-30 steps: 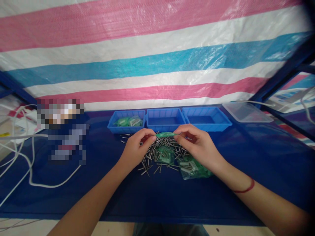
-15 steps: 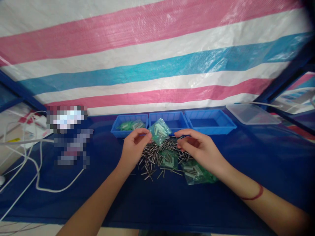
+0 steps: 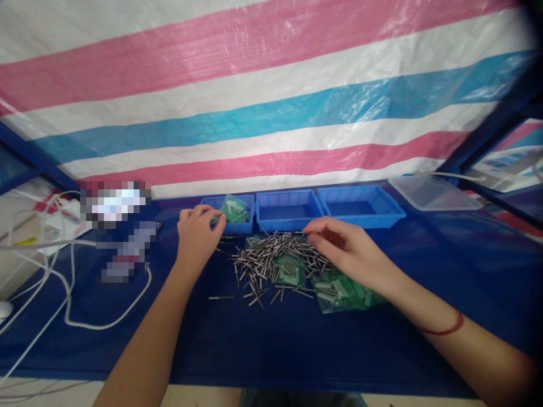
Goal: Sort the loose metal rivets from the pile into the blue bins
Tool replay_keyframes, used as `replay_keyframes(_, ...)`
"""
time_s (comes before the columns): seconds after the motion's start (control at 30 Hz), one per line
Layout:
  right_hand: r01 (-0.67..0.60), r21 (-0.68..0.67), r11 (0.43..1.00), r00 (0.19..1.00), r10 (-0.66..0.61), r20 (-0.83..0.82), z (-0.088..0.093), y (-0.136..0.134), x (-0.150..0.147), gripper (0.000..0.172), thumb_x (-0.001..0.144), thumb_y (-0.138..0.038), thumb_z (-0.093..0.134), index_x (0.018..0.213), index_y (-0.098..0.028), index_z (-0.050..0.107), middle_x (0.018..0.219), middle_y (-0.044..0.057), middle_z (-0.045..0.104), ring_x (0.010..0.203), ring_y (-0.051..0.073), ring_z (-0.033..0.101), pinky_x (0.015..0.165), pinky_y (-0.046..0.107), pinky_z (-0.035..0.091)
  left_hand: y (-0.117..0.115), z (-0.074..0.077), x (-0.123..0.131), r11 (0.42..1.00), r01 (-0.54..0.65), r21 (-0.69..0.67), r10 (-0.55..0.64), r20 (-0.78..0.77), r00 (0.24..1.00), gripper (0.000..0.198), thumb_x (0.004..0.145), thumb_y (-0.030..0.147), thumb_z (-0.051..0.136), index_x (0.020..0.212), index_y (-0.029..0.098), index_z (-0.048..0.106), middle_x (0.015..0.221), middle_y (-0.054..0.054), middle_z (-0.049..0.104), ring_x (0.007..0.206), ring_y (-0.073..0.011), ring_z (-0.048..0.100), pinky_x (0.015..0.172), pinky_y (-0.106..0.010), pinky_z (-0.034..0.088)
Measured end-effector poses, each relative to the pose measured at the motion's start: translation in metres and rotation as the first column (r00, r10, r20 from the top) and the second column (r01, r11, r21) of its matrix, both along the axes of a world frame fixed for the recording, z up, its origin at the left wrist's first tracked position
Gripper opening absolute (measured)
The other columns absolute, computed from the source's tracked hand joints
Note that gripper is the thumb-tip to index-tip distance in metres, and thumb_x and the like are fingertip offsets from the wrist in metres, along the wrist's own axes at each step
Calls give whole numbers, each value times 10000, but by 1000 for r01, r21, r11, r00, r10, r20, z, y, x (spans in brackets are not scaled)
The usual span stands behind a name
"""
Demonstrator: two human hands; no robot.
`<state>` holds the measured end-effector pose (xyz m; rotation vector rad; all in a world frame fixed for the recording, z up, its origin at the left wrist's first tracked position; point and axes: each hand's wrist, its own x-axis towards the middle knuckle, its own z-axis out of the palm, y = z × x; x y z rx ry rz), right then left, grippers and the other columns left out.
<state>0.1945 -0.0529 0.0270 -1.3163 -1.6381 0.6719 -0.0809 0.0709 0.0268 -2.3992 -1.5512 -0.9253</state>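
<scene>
My left hand [image 3: 199,232] is at the left blue bin, thumb and fingers closed on the edge of a small green-tinted clear bag [image 3: 235,208] with pale strip-like pieces in it. The bag is over the bin, above other green bags partly hidden by the hand. My right hand [image 3: 345,246] hovers at the right side of a heap of metal blind rivets [image 3: 271,254], its thumb and fingertips drawn together. Whatever they hold is too small to make out. Green bags [image 3: 339,291] lie below that hand, and another green bag [image 3: 291,270] lies among the rivets.
Three blue bins stand in a row behind the heap: the left bin [image 3: 240,229], middle bin [image 3: 286,226] and right bin [image 3: 365,221]. A clear plastic lid [image 3: 432,193] lies at the back right. White cables [image 3: 70,282] cross the left side. A striped sheet [image 3: 254,124] hangs behind.
My left hand has carried the small green bag from above the rivet heap leftward to the left bin. My right hand has stayed almost where it was, by the heap.
</scene>
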Motion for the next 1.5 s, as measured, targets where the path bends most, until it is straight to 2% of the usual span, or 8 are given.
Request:
replay_keyframes(0.13, -332, 59, 941, 841, 267, 470, 6, -4, 3, 96, 827, -266, 595, 860, -194, 649, 839, 49, 629, 795, 172, 559, 744, 339, 435, -12, 7, 5, 999, -29, 45, 29, -5, 1000, 216, 852, 374, 595, 950, 227, 719, 1102, -102, 611, 1052, -300, 516, 952, -483, 365)
replay_keyframes(0.23, -420, 0, 908, 690, 319, 649, 4, -6, 1, 153, 790, -319, 667, 860, -183, 660, 874, 64, 619, 877, 207, 541, 821, 382, 405, -24, 14, 14, 994, 97, 55, -98, 26, 995, 207, 879, 328, 569, 999, 214, 694, 1078, -91, 614, 1044, -270, 532, 966, -450, 375)
replay_keyframes(0.5, -435, -34, 900, 641, 337, 690, -1, -5, -3, 104, 830, -263, 643, 901, -198, 683, 840, 43, 643, 863, 195, 585, 800, 350, 397, -51, 6, 44, 815, 562, -142, -556, 86, 827, 176, 905, 221, 520, 967, 198, 683, 983, -66, 662, 934, -200, 581, 885, -366, 441)
replay_keyframes(0.63, -451, -66, 890, 630, 370, 683, -1, -7, 0, 134, 790, -207, 678, 922, -232, 676, 926, 34, 653, 891, 198, 595, 821, 353, 407, -58, 1, 49, 742, 632, -224, -626, 107, 772, 182, 916, 221, 510, 970, 189, 681, 961, -66, 684, 903, -189, 590, 851, -342, 453)
replay_keyframes(0.87, -463, -88, 882, 613, 390, 687, 1, -9, -7, 114, 879, -177, 550, 808, -209, 633, 836, 26, 638, 839, 182, 580, 777, 338, 410, -58, -4, 50, 717, 640, -276, -640, 102, 762, 200, 928, 231, 491, 973, 169, 676, 956, -77, 689, 892, -189, 593, 838, -334, 456)
replay_keyframes(1.07, -432, 38, 901, 704, 310, 639, 9, -10, -9, 187, 942, -186, 423, 869, -185, 595, 882, 72, 637, 841, 194, 573, 766, 349, 427, -58, -7, 50, 706, 651, -278, -649, 113, 752, 208, 938, 244, 489, 999, 158, 668, 964, -79, 679, 891, -188, 584, 845, -329, 450)
replay_keyframes(1.27, -182, 186, 966, 892, 82, 445, 8, -8, -1, 135, 943, -249, 437, 960, -212, 566, 939, 67, 649, 868, 187, 600, 771, 319, 455, -61, -4, 50, 689, 637, -344, -622, 170, 764, 270, 961, 318, 456, 1062, 164, 654, 1017, -75, 664, 941, -191, 577, 879, -321, 432)
replay_keyframes(1.5, 83, 14, 996, 996, -83, -46, 4, -5, 0, 181, 902, -395, 525, 863, -219, 539, 705, 6, 611, 632, 138, 565, 566, 264, 426, -68, 2, 55, 632, 651, -420, -561, 331, 758, 277, 917, 392, 521, 981, 157, 652, 838, -28, 648, 777, -155, 582, 729, -253, 422)
